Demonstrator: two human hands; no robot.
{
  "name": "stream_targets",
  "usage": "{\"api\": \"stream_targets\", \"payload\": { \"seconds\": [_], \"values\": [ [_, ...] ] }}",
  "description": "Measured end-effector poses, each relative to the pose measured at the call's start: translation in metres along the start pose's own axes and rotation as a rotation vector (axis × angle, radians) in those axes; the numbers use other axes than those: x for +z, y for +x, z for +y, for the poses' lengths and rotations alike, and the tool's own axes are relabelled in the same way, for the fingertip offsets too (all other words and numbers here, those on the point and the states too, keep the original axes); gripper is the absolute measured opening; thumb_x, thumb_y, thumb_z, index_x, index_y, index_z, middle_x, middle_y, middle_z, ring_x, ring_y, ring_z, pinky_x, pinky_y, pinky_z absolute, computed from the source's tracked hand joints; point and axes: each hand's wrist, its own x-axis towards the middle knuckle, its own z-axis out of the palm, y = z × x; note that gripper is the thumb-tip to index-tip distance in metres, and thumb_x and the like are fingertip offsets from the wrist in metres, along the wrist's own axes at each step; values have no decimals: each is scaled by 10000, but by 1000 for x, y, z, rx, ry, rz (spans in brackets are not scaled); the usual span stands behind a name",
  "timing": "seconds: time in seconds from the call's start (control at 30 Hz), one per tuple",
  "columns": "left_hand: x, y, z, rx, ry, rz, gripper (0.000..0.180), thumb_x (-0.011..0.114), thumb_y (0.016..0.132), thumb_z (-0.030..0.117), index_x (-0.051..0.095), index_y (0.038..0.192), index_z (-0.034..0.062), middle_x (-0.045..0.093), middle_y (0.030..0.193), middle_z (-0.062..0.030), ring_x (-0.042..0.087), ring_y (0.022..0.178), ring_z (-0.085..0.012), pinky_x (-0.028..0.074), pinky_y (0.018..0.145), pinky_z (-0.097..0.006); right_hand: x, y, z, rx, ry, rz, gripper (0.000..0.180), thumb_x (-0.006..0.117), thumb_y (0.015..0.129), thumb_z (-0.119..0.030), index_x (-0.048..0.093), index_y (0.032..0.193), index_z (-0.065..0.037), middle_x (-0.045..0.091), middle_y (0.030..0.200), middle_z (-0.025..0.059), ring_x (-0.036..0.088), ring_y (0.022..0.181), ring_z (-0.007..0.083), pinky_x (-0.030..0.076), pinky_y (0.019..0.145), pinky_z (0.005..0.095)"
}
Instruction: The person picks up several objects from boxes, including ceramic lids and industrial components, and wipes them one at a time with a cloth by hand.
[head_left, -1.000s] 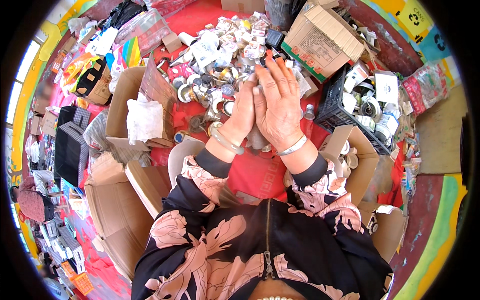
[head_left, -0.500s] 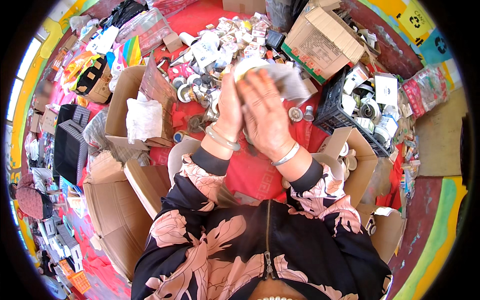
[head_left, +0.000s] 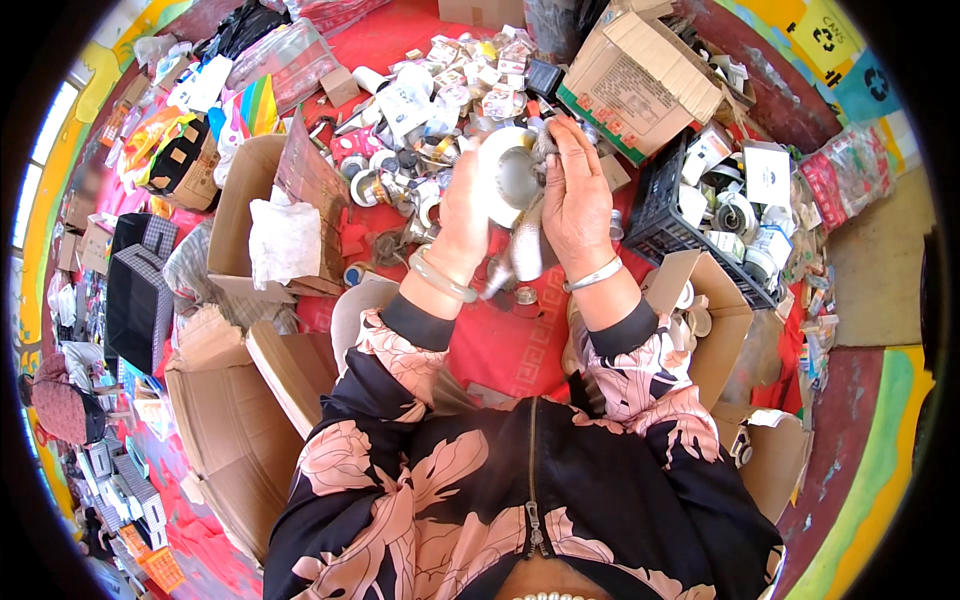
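Observation:
Above the red floor cloth [head_left: 500, 345], my left hand [head_left: 463, 210] is closed on the edge of a white round ring-shaped fitting [head_left: 516, 178] with a greyish centre. Its face is turned up toward me. My right hand [head_left: 580, 195] is on the fitting's other side, fingers together, with a greyish-white rag [head_left: 527, 250] bunched under it. The rag hangs down between my wrists. Part of it is hidden behind the right fingers. Beyond my hands lies a heap of small white boxes and round parts [head_left: 450, 95].
To the right stands a black plastic crate [head_left: 650, 225] full of round white parts, with a cardboard box [head_left: 640, 85] behind it. An open carton [head_left: 715, 320] holding parts is by my right forearm. Cartons with a white cloth [head_left: 285, 240] and raised flaps [head_left: 215, 400] flank my left.
My hands have moved apart; before, they were pressed close together around the fitting. My right hand has shifted right, the fitting's face now shows, and the rag hangs lower between the wrists.

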Motion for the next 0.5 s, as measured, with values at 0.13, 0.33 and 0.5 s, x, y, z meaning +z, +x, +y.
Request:
{"api": "stream_targets", "payload": {
  "seconds": [0.13,0.33,0.5],
  "values": [
    [-7,8,6,91,-95,100,455,283,956,386,445,1181,26,555,1105,-111,541,1011,-210,424,894,-348,2,-12,-13,-58,-10,-55,332,521,808,-7,526,1140,16,518,1140,211,526,1032,369,437,888,378],
    [-27,16,13,129,-259,127,439,311,943,336,514,1115,-14,596,1067,-139,576,974,-243,441,877,-374,6,-27,-39,-183,84,-127,339,539,698,35,574,1034,1,557,1002,174,545,894,335,457,797,389],
    [-44,18,26,326,386,40,290,449,898,241,612,960,9,640,949,-97,602,919,-244,466,829,-383,-19,-14,-52,-70,524,-413,194,502,668,50,601,820,-17,590,760,110,571,724,288,470,691,362]
  ]
}}
